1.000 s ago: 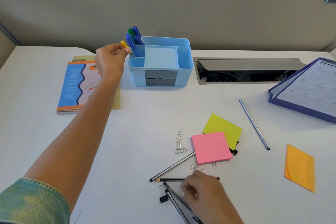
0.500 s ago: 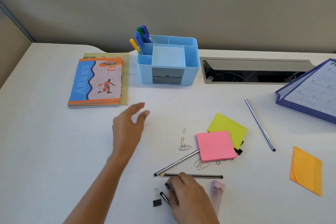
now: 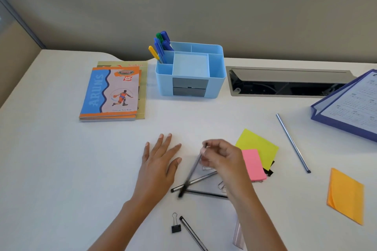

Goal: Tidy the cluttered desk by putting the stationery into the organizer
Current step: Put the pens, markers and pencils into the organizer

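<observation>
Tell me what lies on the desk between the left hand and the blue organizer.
Nothing: in the head view, the white desk is bare between the left hand and the blue organizer.

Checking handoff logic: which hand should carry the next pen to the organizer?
Right. The right hand already pinches a dark pen, lifted and tilted above the desk. The left hand is open, flat and empty. The blue organizer lies straight ahead of both, so the existing grip probably decides it.

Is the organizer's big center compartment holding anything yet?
No. The organizer shows a bare center compartment; only pens stand in its left slot.
</observation>
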`<state>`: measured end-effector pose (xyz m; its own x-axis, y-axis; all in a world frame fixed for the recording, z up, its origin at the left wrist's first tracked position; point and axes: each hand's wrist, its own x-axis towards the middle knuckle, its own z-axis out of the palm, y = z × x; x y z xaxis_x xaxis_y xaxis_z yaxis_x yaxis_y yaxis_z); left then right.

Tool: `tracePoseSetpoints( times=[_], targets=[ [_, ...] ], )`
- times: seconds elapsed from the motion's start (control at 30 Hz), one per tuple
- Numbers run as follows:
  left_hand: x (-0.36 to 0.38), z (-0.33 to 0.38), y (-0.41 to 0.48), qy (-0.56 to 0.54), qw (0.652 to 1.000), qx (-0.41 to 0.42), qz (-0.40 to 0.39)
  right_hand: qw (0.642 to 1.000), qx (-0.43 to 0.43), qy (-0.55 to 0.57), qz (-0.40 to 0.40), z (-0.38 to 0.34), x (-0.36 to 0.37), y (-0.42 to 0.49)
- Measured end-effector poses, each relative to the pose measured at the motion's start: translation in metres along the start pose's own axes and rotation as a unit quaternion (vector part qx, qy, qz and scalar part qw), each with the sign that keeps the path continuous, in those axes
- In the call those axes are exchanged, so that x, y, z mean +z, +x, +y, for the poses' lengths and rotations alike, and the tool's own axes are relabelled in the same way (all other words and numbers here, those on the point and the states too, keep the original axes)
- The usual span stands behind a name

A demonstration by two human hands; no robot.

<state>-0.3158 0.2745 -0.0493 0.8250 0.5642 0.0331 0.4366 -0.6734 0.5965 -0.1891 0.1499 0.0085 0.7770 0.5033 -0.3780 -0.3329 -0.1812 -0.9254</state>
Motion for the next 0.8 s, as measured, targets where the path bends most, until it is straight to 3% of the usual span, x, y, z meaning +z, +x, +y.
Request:
tracePoseSetpoints(
  times=[0.13, 0.43, 0.57, 0.7, 0.8],
  targets=[
    [-0.010, 0.013, -0.002, -0.246, 0.964, -0.088, 0.050, 0.983, 0.057, 0.172, 0.038, -0.008, 0.007, 0.026],
    [-0.035, 0.018, 0.042, -0.464, 0.857, -0.177, 0.137, 0.915, 0.133, 0.375, 0.066, -0.010, 0.018, 0.049],
    [-0.062, 0.008, 0.069, -0.467, 0.849, -0.157, 0.189, 0.897, 0.137, 0.409, 0.095, -0.011, 0.008, 0.053],
    [-0.106, 0.003, 0.104, -0.354, 0.887, -0.086, 0.285, 0.902, 0.125, 0.398, 0.106, -0.010, -0.011, 0.053],
    [-0.140, 0.006, 0.132, -0.279, 0.891, -0.052, 0.355, 0.904, 0.118, 0.395, 0.113, -0.007, -0.020, 0.048]
  ],
)
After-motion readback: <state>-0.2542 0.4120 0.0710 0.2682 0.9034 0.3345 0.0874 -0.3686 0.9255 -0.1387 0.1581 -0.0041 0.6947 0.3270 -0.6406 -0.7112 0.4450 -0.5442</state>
